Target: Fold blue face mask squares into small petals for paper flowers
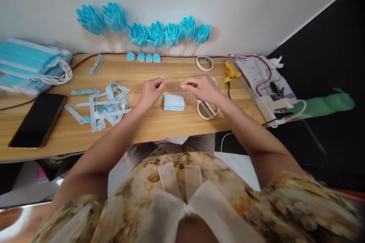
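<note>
My left hand (pixel 151 90) hovers over the middle of the table, thumb and fingers pinched together. Facing it across a small gap is my right hand (pixel 199 86), also closed in a pinch. Whether anything thin is between the fingertips of either hand cannot be made out. Below and between them lies a small neat stack of blue-and-white face mask fabric pieces (pixel 174 102). White-handled scissors (pixel 199 110) rest partly hidden under my right hand and wrist. To the left of my left hand is a loose heap of cut mask strips (pixel 93 112).
Blue fabric flowers (pixel 156 34) on stems lean on the wall, with several folded blue pieces (pixel 140 57) below. A tape roll (pixel 197 63), yellow glue gun (pixel 231 71), power strip (pixel 269 108) and green bottle (pixel 325 105) are right; a phone (pixel 38 120) and mask pile (pixel 25 62) left.
</note>
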{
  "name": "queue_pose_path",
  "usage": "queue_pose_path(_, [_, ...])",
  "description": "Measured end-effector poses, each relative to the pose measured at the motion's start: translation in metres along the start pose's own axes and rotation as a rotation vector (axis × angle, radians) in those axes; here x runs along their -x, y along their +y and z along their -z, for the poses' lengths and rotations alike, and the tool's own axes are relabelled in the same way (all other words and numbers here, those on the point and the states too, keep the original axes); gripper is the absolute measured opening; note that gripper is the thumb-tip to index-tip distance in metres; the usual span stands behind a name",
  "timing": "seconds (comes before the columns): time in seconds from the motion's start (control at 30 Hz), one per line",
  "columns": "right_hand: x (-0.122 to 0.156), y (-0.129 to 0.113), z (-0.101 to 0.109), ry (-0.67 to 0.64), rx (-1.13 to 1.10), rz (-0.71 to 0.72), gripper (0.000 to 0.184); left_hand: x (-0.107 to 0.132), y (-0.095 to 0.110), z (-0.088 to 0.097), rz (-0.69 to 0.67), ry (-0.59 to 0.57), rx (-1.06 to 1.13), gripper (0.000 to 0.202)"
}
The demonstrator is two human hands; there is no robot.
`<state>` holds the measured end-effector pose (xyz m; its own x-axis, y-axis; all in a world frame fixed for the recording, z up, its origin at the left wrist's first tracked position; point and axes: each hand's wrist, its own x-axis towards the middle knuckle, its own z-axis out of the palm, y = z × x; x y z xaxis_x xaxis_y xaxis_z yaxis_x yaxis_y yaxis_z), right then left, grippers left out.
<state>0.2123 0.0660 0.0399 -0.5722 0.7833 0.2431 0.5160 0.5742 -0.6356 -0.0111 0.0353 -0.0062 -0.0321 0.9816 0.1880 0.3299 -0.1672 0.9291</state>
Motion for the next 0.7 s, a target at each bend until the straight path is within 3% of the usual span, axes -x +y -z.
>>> queue_pose_path(0.1, [0.029, -0.006, -0.008, -0.055, 0.074, 0.066, 0.019, 0.003, 0.001, -0.004, -0.006, -0.064, 0.038, 0.026])
queue_pose_path(0.23, [0.041, 0.003, -0.025, -0.067, 0.202, 0.081, 0.017, 0.006, -0.001, -0.008, 0.002, -0.171, 0.076, 0.02])
queue_pose_path(0.47, [0.054, 0.004, -0.044, -0.163, 0.316, 0.062, 0.03, 0.01, -0.003, -0.003, -0.138, -0.431, -0.193, 0.023])
queue_pose_path(0.6, [0.061, 0.008, -0.047, -0.131, 0.274, 0.077, 0.023, 0.009, -0.004, -0.002, -0.106, -0.422, -0.227, 0.028])
queue_pose_path(0.7, [0.062, 0.013, -0.05, -0.067, 0.207, 0.089, 0.028, 0.007, -0.005, -0.002, -0.068, -0.387, -0.218, 0.03])
